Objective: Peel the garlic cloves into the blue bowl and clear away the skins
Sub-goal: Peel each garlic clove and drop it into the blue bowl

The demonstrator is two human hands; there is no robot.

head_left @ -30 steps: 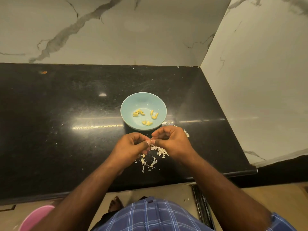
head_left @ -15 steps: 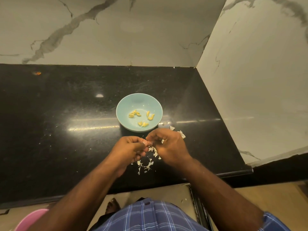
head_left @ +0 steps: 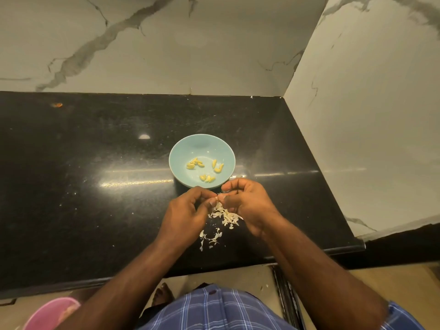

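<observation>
A light blue bowl (head_left: 202,146) stands on the black counter and holds several peeled yellow garlic cloves (head_left: 206,169). Just in front of it, my left hand (head_left: 188,211) and my right hand (head_left: 247,203) meet fingertip to fingertip, pinching one small garlic clove (head_left: 216,198) between them; most of the clove is hidden by my fingers. A loose heap of white garlic skins (head_left: 225,216) lies on the counter under and between my hands, with a few more flakes (head_left: 210,236) nearer the front edge.
The black granite counter (head_left: 95,175) ends at marble walls behind and on the right. Its front edge runs just below my forearms. A pink bin (head_left: 51,312) stands on the floor at the lower left. A small orange speck (head_left: 57,105) lies far back left.
Both hands stayed together working at the clove just in front of the bowl, their fingers shifting slightly. The bowl and its cloves have not moved.
</observation>
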